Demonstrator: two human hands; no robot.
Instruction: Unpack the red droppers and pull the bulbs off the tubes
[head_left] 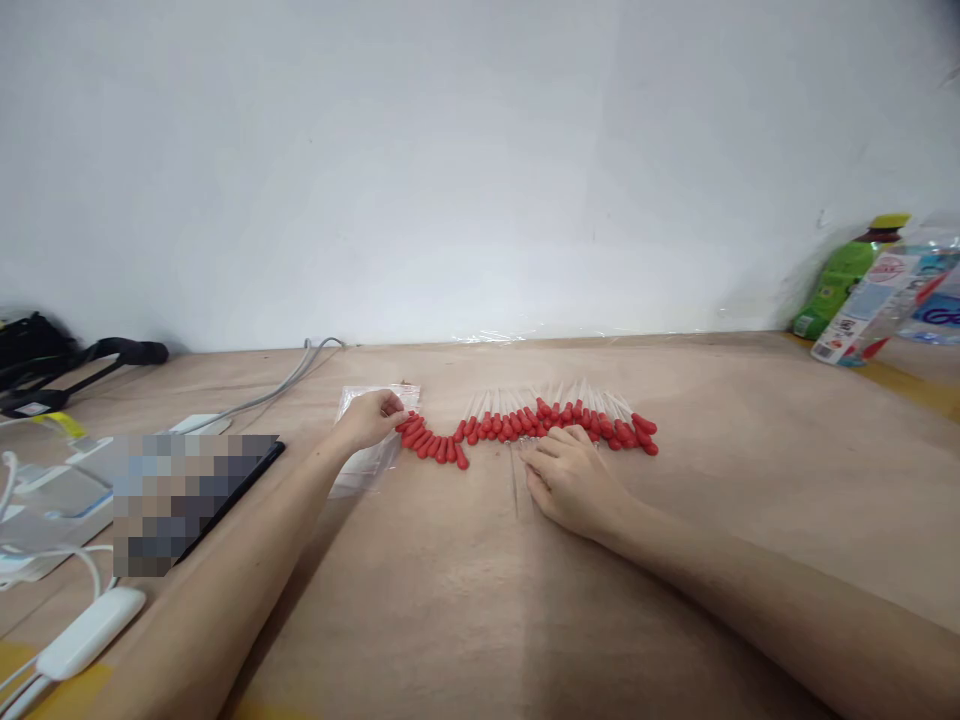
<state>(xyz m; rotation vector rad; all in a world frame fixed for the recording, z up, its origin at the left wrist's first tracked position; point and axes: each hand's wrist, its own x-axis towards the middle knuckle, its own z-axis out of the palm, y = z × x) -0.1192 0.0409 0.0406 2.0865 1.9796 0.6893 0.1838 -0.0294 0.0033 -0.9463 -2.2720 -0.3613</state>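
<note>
A row of several glass droppers with red rubber bulbs [525, 425] lies across the middle of the wooden table [480, 600]. My left hand [369, 418] rests on a clear plastic bag [367, 455] at the row's left end, its fingers curled in a pinch at the nearest red bulbs. My right hand [574, 480] lies palm down just in front of the row, fingers together and bent over a few thin clear tubes [516, 480] on the table.
A white wall rises behind the table. At the left lie a dark tablet [225, 490], white cables [285, 385], a white charger [90, 632] and black gear [45, 365]. A green bottle [844, 275] and a clear water bottle [881, 300] lie at the far right.
</note>
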